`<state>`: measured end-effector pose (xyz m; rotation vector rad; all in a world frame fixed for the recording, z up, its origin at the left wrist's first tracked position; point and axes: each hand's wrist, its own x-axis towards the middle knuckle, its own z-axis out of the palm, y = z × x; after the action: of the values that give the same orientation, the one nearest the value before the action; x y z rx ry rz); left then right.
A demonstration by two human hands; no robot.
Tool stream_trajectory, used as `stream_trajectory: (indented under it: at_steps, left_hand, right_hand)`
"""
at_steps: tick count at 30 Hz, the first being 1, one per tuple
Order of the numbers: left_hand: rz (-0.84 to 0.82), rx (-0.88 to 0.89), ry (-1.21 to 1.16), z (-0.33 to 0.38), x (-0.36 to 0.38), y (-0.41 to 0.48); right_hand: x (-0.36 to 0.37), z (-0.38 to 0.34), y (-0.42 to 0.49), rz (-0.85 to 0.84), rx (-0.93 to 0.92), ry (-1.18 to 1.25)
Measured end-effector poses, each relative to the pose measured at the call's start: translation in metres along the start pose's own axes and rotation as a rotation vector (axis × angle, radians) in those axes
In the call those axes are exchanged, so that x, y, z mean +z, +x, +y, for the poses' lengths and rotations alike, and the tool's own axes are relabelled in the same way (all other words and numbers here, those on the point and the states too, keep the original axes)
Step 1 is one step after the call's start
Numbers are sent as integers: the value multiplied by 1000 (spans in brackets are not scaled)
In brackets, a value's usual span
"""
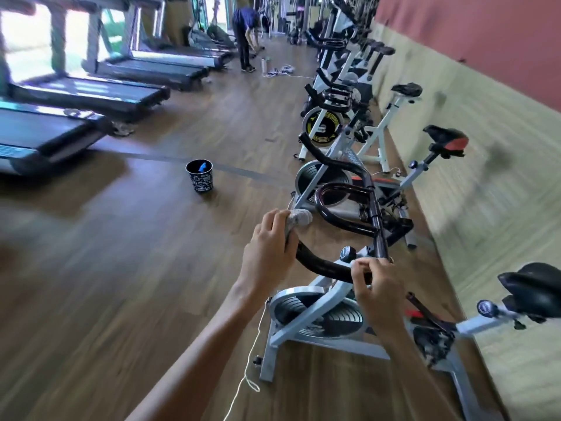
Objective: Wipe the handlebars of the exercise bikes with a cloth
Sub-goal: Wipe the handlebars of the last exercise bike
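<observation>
The nearest exercise bike (306,326) has a white frame and a black curved handlebar (324,265). My left hand (268,247) is wrapped around the handlebar's left end, holding a grey-white cloth (299,218) against it. My right hand (376,281) grips the same bar near its centre stem, just below a round black knob (347,254). Behind it stands a second bike with a looped black handlebar (340,205), and more bikes line the right wall.
A dark patterned bucket (199,175) with a blue item inside stands on the wooden floor to the left. Treadmills (91,95) line the left side. A person (245,34) bends over at the far end. A white cord (252,369) trails on the floor by the nearest bike.
</observation>
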<state>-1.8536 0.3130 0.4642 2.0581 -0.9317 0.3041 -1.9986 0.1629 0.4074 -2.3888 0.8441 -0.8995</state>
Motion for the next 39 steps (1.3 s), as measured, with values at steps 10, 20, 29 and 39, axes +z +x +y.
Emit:
stream_trajectory:
  at_steps: [10, 20, 29, 39]
  left_hand:
    - [177, -9, 19, -1, 38, -9]
    - [211, -77, -122, -2, 33, 4]
    - [115, -58, -136, -13, 24, 8]
    - [-106, -60, -13, -13, 3, 25]
  right_hand:
    - [9, 25, 8, -145, -125, -117]
    - [23, 24, -9, -85, -100, -123]
    - [32, 29, -13, -4, -134, -178]
    - [29, 25, -13, -21, -140, -249]
